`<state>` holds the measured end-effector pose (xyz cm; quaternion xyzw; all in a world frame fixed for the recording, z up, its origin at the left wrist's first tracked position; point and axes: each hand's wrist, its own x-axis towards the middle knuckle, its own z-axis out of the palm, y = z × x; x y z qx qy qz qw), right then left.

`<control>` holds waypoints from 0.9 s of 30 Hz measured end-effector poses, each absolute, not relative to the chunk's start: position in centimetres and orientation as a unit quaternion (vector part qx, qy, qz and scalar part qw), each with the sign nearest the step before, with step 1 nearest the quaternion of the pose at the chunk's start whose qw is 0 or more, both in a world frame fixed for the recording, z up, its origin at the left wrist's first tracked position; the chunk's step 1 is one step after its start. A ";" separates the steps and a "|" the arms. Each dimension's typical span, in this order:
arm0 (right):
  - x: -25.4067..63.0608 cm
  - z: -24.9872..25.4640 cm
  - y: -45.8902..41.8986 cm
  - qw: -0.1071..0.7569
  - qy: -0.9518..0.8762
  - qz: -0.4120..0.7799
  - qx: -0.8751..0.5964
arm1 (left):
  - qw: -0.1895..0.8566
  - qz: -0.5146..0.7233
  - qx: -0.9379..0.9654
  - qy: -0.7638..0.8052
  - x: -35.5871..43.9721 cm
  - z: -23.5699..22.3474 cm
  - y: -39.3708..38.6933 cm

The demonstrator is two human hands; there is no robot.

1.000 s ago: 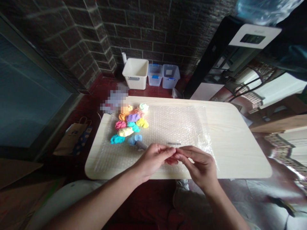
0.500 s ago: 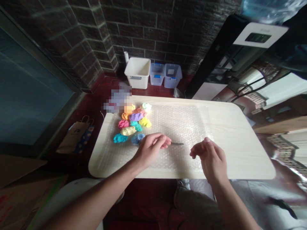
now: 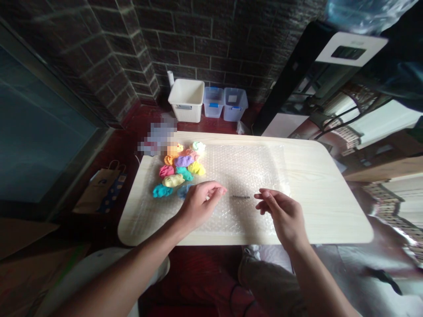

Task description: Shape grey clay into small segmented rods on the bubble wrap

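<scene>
A short dark beaded strip (image 3: 240,197) lies on a sheet of bubble wrap (image 3: 246,165) that covers much of a pale wooden table (image 3: 325,193). My left hand (image 3: 200,201) hovers just left of the strip, fingers loosely bent and holding nothing, and it partly covers a blue clay lump (image 3: 183,190). My right hand (image 3: 280,212) hovers just right of the strip, fingers apart and slightly curled, also empty. Neither hand touches the strip. Several coloured clay lumps (image 3: 180,169) sit in a cluster at the sheet's far left.
Beyond the table, a white bin (image 3: 187,100) and two clear storage boxes (image 3: 225,103) stand on the floor against a brick wall. A paper bag (image 3: 101,190) stands left of the table. A black water dispenser (image 3: 313,70) rises at the right.
A second ago both hands pinched the strip together near the table's front edge. They laid it on the bubble wrap, let go and drew apart to either side.
</scene>
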<state>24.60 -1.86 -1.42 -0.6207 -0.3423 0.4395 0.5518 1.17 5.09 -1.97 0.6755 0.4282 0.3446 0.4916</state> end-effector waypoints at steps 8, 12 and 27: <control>24.4 -1.1 -2.1 0.534 -0.339 0.484 -0.605 | 0.628 0.349 0.574 0.393 1.3 -1.6 5.1; 24.2 -0.9 -2.1 0.536 -0.343 0.494 -0.593 | 0.667 0.344 0.543 0.378 1.4 -1.5 5.2; 25.4 -0.5 -1.9 0.552 -0.335 0.414 -0.641 | 0.101 0.184 0.902 0.377 3.6 -2.3 3.9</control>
